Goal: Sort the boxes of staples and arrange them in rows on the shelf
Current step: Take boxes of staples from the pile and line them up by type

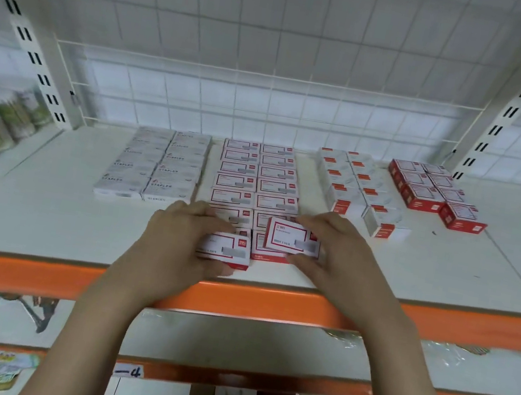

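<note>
Nearest me, my left hand (175,238) pinches a small white-and-red cardboard staple box (225,248) by its short ends; my right hand (342,257) pinches another (292,237) likewise. Both should be stiff, dense and heavy for their size.

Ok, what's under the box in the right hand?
Under the box in the right hand lies another red-bordered box; only its front edge shows. The held box covers the rest.
</note>
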{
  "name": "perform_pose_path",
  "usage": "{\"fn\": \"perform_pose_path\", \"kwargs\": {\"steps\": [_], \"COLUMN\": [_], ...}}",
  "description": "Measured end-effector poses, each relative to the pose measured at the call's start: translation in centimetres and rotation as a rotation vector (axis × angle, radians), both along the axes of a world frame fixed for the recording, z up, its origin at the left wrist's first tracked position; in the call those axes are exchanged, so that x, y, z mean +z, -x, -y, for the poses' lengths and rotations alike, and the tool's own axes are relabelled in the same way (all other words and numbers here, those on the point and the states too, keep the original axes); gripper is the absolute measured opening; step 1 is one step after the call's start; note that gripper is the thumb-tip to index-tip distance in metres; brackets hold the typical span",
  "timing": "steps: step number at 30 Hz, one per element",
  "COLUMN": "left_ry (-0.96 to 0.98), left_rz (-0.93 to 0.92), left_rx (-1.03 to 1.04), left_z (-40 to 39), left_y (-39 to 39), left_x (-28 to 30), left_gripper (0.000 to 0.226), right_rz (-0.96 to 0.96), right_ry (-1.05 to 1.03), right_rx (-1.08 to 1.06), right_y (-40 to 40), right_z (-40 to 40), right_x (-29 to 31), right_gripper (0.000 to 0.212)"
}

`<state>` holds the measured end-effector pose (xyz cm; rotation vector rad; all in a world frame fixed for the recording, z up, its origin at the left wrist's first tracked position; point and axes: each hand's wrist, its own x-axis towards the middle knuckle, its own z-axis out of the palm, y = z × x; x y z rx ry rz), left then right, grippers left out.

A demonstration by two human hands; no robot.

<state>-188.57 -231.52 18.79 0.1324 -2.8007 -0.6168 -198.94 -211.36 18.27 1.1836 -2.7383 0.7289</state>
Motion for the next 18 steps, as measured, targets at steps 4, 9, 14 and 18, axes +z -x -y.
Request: {"fn": "perform_pose_path", "kwargs": {"steps": [4,9,14,18], "left_ry": [-0.087,-0.088,-0.096,-0.070], "left_rz": [0.101,0.126,0.160,0.163], "left_rx": [-0.053,-0.094,-0.199,-0.213], "left_z": [0.6,0.6,0.9,0.7], "left_y": [-0.7,-0.7,-1.3,-1.5], "left_x": [-0.1,-0.7,-0.8,-0.8], "left_gripper": [0.054,0.058,0.040,0.039], "right_rz": [0.045,0.071,0.079,0.086], "right_ry": [-0.011,-0.005,-0.030,-0.046], "right_rx": [-0.003,-0.024,-0.044,-0.045], "right_y": [-0.9,-1.7,-2.1,-2.4], "right_z": [0.3,0.1,0.1,0.1], "right_x": [0.1,0.2,0.1,0.0], "right_gripper": [0.054,0.056,0.056,0.056]}}
